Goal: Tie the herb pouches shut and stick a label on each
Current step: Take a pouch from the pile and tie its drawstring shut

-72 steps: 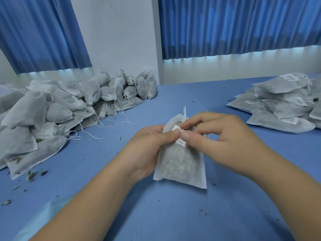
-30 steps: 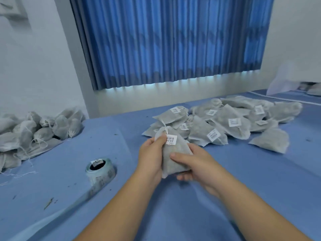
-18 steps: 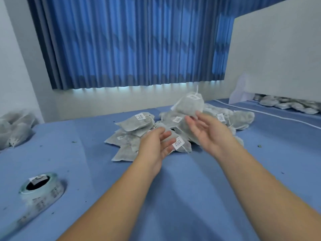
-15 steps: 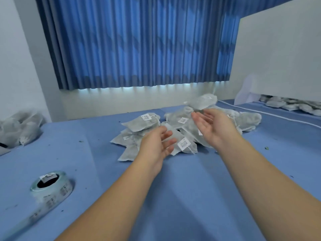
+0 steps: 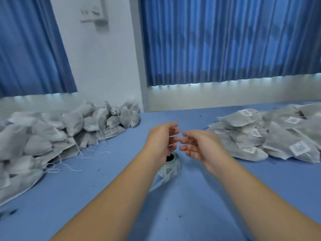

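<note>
Both hands hover empty above the middle of the blue table [image 5: 199, 197], fingers loosely spread and facing each other. My left hand [image 5: 162, 140] and my right hand [image 5: 198, 146] are a small gap apart. Right under the left hand sits the roll of labels [image 5: 171, 166], partly hidden by my wrist. A heap of grey unlabelled herb pouches [image 5: 52, 136] with loose white strings fills the left side. The pile of labelled pouches [image 5: 271, 136], each with a white sticker, lies at the right.
Loose white strings [image 5: 69, 166] trail from the left heap onto the table. Small herb crumbs dot the blue surface. Blue curtains and a white wall stand behind the table.
The labelled pouch left my hands and landed on the right pile. My view has swung back left, and both empty hands now hover over the label roll at centre.
</note>
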The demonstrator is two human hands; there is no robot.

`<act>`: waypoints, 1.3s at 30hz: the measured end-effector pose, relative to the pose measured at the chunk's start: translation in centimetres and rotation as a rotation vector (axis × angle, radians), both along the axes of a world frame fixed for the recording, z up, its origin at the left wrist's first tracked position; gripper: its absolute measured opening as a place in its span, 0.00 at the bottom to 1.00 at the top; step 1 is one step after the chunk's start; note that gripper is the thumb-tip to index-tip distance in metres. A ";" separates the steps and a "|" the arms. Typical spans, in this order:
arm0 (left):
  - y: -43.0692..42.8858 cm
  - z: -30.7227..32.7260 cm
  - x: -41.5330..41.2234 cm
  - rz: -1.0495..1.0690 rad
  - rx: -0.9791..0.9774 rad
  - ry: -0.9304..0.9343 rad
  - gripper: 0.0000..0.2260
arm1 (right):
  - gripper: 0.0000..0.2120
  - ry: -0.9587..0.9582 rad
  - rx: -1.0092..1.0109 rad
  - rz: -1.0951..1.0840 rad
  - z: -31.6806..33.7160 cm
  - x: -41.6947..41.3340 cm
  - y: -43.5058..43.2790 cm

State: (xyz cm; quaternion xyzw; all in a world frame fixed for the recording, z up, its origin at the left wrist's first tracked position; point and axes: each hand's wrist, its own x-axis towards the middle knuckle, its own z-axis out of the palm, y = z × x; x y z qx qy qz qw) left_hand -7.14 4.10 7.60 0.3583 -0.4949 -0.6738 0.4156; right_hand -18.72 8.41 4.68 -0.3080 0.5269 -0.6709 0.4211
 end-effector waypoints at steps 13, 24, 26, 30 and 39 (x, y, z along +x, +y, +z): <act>-11.4 -4.2 18.6 0.270 -0.429 -0.994 0.06 | 0.09 1.014 -0.089 0.118 -2.5 12.6 -8.5; -17.5 -6.6 26.9 0.330 -0.663 -1.937 0.18 | 0.17 1.532 0.260 0.446 -5.7 16.4 -12.0; -18.0 -7.5 26.7 0.310 -0.683 -1.959 0.18 | 0.17 1.536 0.228 0.440 -5.8 16.3 -12.0; -19.1 -8.4 26.1 0.309 -0.769 -1.926 0.21 | 0.16 1.527 0.205 0.414 -6.0 16.3 -12.0; -20.0 -7.2 24.6 0.311 -0.721 -1.943 0.17 | 0.16 1.519 0.179 0.395 -5.9 16.1 -12.0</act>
